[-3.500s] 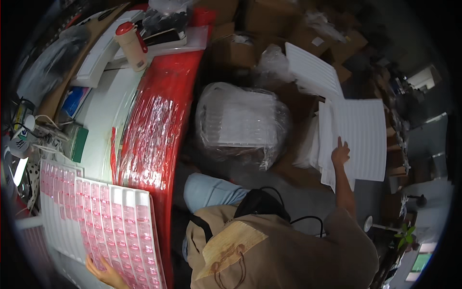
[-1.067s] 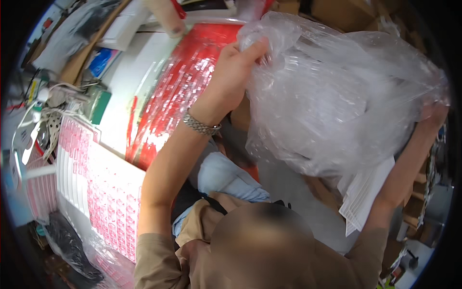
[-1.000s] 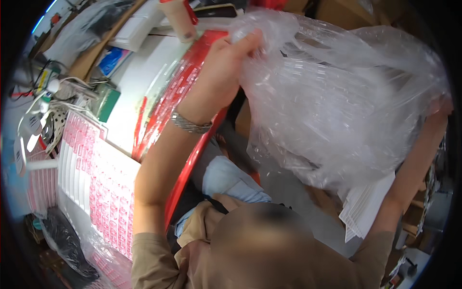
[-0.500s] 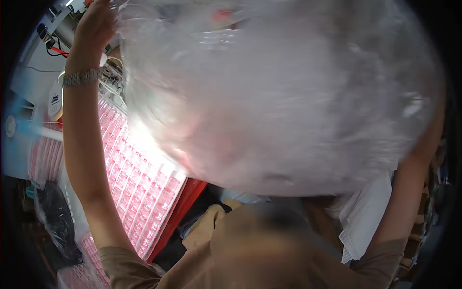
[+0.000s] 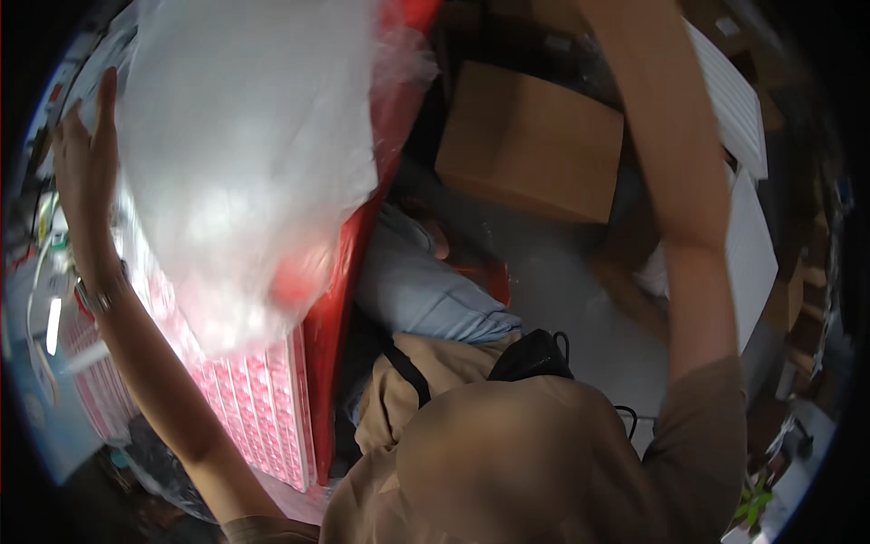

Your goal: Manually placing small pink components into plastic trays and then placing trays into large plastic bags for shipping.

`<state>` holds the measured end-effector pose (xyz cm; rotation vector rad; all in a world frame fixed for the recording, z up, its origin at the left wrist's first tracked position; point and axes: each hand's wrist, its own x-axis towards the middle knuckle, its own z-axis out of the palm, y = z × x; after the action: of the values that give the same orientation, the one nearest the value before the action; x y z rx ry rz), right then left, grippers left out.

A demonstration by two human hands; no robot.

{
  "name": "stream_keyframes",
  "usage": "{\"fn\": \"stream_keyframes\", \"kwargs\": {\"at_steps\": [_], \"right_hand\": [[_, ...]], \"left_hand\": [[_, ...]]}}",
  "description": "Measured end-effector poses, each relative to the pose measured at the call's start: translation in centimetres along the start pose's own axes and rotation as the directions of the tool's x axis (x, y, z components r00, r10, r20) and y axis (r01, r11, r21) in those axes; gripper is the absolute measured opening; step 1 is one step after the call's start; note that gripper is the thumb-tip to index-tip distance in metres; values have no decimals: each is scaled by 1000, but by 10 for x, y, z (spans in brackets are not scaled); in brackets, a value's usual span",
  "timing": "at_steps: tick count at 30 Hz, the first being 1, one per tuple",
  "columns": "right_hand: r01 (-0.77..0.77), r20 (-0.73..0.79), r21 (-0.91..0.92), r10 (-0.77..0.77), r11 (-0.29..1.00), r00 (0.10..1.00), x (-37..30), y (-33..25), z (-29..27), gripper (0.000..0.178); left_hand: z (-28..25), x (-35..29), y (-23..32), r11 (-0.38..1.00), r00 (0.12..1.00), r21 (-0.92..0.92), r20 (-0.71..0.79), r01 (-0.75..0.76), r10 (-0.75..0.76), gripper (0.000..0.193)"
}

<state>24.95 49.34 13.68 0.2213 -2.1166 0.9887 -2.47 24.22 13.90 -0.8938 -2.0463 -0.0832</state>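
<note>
Over the red-edged desk (image 5: 332, 381), a cloudy plastic bag (image 5: 245, 154) spreads, long axis running forward; the left hand (image 5: 89, 168), fingers wide, is just left of it; the right hand is out of view.

The plastic bag (image 5: 245, 154) is a milky, translucent white, and the blister tray (image 5: 258, 412) carries straight rows of pink on white. The counter edge (image 5: 328, 367) is glossy red, the cardboard box (image 5: 535, 140) brown, the jeans (image 5: 435, 295) pale blue.
</note>
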Motion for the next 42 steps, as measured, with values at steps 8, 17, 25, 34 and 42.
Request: {"fn": "stream_keyframes", "kwargs": {"at_steps": [8,17,25,34,42], "right_hand": [[-782,-119,520,936,344,332,-394,105,70,9],[-689,-221,79,661,-720,-717,-739,131,264,31],[-319,-249,433,228,-843,-941,-748,149,316,59],[-323,-303,457,197,-829,-933,-721,218,333,48],[-617,-316,272,537,-739,-782,-745,161,307,45]], "left_hand": [[50,-82,203,723,624,-570,413,-391,663,72],[94,-83,144,741,568,-632,533,-227,628,73],[133,-105,42,947,277,-297,927,124,254,83],[171,-105,75,977,84,-214,974,18,211,83],[188,-112,81,990,16,-138,990,-24,139,83]]}}
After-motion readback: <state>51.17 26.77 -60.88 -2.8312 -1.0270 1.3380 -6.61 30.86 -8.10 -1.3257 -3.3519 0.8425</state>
